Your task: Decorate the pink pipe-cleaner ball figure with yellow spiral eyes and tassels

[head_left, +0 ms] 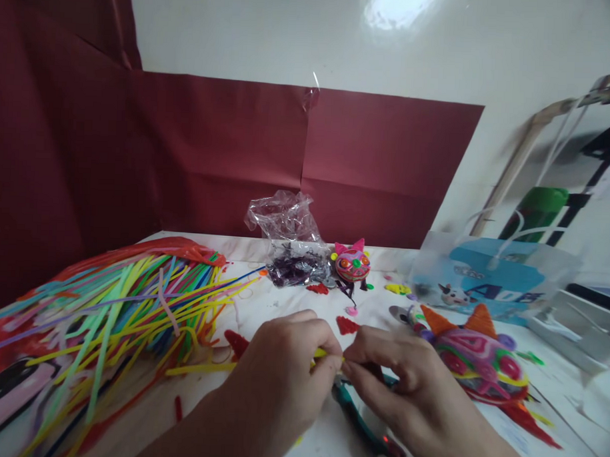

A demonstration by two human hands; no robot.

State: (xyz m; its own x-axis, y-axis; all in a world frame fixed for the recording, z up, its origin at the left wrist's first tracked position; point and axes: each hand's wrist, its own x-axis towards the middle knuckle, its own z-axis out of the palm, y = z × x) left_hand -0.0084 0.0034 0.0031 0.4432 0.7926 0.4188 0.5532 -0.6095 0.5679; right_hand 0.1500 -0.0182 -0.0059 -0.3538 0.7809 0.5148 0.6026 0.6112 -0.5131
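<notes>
See teal-handled tool [352, 412] on the tabletop [277, 299], just nearer than the yellow strip [321, 353] and partly under right hand [405, 372]. Have yellow strip pinched in left hand [287, 368], grip narrow, thumb on forefinger. Have right hand at the strip's right end, grip narrow too, fingertips against left's; can't tell if closed on the strip. Note orange-eared round figure [473, 361] well right of yellow strip, pile of colored pipe cleaners [132, 309] well left. Find red fuzzy piece [348, 325] just beyond strip. Farther beyond it, see pink-eared figure [352, 263], with crumpled clear bag [288, 221] beside. Behind all that, farthest from strip, see maroon sheet [228, 139] on wall.
</notes>
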